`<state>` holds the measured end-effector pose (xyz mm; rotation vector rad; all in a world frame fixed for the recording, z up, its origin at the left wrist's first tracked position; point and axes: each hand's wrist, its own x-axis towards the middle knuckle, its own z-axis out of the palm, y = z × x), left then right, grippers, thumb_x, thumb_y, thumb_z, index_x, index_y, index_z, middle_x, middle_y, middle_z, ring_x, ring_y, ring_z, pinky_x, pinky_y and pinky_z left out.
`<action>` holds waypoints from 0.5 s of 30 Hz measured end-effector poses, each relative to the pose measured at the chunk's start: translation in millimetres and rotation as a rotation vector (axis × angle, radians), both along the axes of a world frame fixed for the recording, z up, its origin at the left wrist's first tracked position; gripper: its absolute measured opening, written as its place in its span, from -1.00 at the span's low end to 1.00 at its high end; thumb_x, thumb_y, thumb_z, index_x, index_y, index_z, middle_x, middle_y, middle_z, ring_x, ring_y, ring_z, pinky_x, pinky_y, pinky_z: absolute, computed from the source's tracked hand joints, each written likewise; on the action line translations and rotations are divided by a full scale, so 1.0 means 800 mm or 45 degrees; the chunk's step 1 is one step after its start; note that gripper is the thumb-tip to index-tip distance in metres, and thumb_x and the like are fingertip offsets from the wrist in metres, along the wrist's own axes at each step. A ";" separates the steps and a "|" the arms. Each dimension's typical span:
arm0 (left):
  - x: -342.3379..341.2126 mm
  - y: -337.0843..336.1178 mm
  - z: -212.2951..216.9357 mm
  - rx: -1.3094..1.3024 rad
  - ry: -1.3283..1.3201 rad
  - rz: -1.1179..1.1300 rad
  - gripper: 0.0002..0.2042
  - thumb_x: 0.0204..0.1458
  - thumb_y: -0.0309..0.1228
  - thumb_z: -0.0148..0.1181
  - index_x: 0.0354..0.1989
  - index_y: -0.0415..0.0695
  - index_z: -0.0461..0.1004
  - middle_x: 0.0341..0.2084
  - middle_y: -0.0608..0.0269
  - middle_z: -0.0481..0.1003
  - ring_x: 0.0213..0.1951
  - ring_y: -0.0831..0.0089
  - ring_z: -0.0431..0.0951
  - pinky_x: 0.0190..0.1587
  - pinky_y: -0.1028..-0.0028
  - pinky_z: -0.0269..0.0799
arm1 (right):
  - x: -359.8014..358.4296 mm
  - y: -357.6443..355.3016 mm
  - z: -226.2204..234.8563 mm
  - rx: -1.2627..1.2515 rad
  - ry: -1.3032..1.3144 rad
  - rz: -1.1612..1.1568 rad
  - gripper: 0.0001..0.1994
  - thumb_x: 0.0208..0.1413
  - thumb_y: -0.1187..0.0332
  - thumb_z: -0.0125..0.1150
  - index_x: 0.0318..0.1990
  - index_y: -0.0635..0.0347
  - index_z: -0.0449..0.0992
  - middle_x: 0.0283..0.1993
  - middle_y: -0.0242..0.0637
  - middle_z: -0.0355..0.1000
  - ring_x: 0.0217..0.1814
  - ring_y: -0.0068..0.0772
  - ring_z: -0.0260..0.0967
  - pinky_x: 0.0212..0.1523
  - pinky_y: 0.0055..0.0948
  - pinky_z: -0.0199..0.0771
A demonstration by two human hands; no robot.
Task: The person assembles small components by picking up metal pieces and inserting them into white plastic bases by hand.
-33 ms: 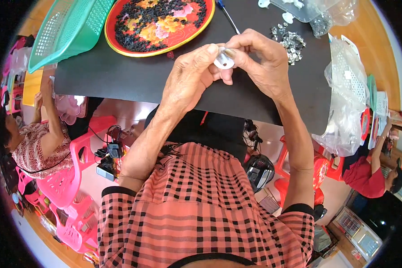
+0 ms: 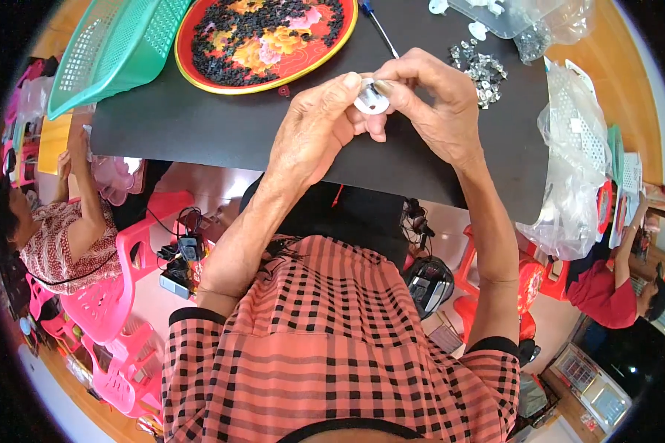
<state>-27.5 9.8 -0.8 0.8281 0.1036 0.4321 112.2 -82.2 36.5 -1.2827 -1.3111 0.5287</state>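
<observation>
- Left hand (image 2: 310,125) and right hand (image 2: 432,103) meet above the black tabletop (image 2: 199,125), together pinching a small white round part (image 2: 371,97) between fingertips.
- Beyond them sit a red tray of black pieces (image 2: 266,37), a green basket (image 2: 111,48) and a pile of small silvery parts (image 2: 480,66).

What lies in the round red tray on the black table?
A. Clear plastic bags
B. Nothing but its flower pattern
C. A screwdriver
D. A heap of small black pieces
D: the red tray holds a spread of small black pieces lying over its flower pattern, beyond the left hand.
</observation>
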 end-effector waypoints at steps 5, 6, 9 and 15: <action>0.002 -0.003 0.003 -0.076 0.042 0.032 -0.61 0.21 -0.20 -0.09 -0.09 -0.35 0.39 -0.43 0.19 0.44 -0.39 0.46 0.43 -0.24 0.43 0.41 | 0.006 0.001 -0.002 0.085 -0.375 -0.116 -0.86 -0.02 0.48 0.25 -0.27 0.18 0.53 -0.41 -0.33 0.41 -0.55 -0.64 0.38 -0.54 -0.62 0.36; 0.001 -0.004 0.005 -0.081 0.055 0.056 -0.62 0.21 -0.21 -0.09 -0.09 -0.34 0.39 -0.43 0.19 0.44 -0.40 0.46 0.43 -0.24 0.43 0.41 | 0.006 0.001 -0.003 0.093 -0.418 -0.129 -0.85 -0.04 0.49 0.26 -0.26 0.17 0.53 -0.41 -0.33 0.41 -0.54 -0.63 0.38 -0.54 -0.61 0.36; 0.001 -0.003 0.004 -0.108 0.065 0.087 -0.63 0.22 -0.22 -0.10 -0.09 -0.34 0.39 -0.44 0.19 0.44 -0.40 0.46 0.44 -0.24 0.43 0.41 | 0.005 0.000 -0.001 0.084 -0.509 -0.137 -0.82 -0.07 0.52 0.26 -0.25 0.16 0.53 -0.39 -0.33 0.42 -0.54 -0.60 0.39 -0.53 -0.61 0.38; -0.001 -0.002 0.003 -0.151 0.072 0.105 -0.64 0.22 -0.23 -0.09 -0.10 -0.34 0.39 -0.45 0.19 0.45 -0.41 0.45 0.45 -0.23 0.44 0.42 | 0.001 0.003 -0.006 0.154 -0.596 -0.176 -0.77 -0.16 0.55 0.28 -0.26 0.16 0.54 -0.40 -0.31 0.43 -0.47 -0.47 0.42 -0.47 -0.54 0.42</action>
